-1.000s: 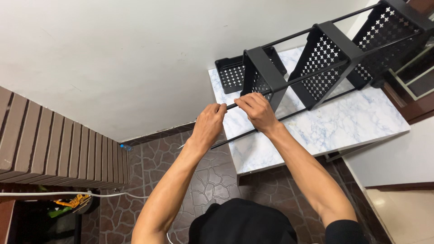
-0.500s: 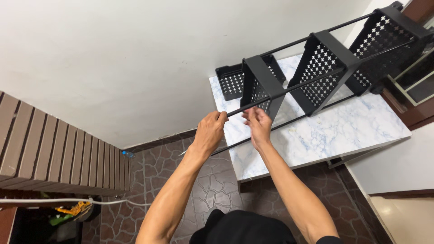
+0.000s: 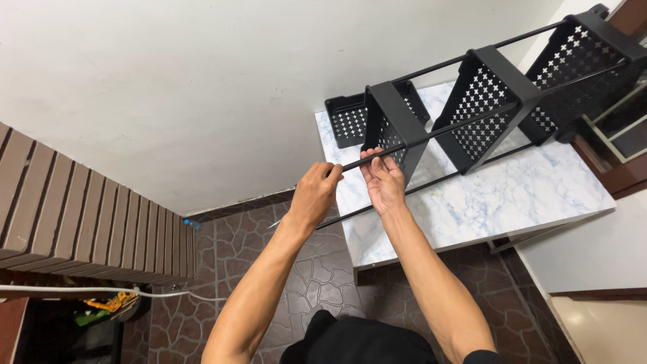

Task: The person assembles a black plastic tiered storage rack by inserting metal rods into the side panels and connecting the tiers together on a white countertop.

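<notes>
A black rack with three perforated baskets (image 3: pixel 482 108) lies on its side across a white marble-patterned table (image 3: pixel 485 202), its thin black rods sticking out past the table's near-left edge. My left hand (image 3: pixel 315 195) is closed around the free end of the upper rod (image 3: pixel 404 145). My right hand (image 3: pixel 383 178) holds the same rod just beside the nearest basket (image 3: pixel 394 128), fingers curled over it. A lower rod (image 3: pixel 350 212) runs parallel beneath my hands. A fourth loose black basket (image 3: pixel 350 120) sits on the table against the wall.
A white wall (image 3: pixel 202 87) rises behind the table. A brown slatted bench (image 3: pixel 87 229) stands at the left, a white cable (image 3: pixel 101 291) below it. The floor (image 3: pixel 296 283) is dark stone-patterned tile. A dark wooden frame (image 3: pixel 620 135) is at the right.
My hands have shifted slightly closer together on the upper rod, and my right hand has turned so its palm faces more upward. The rack has stayed on the table.
</notes>
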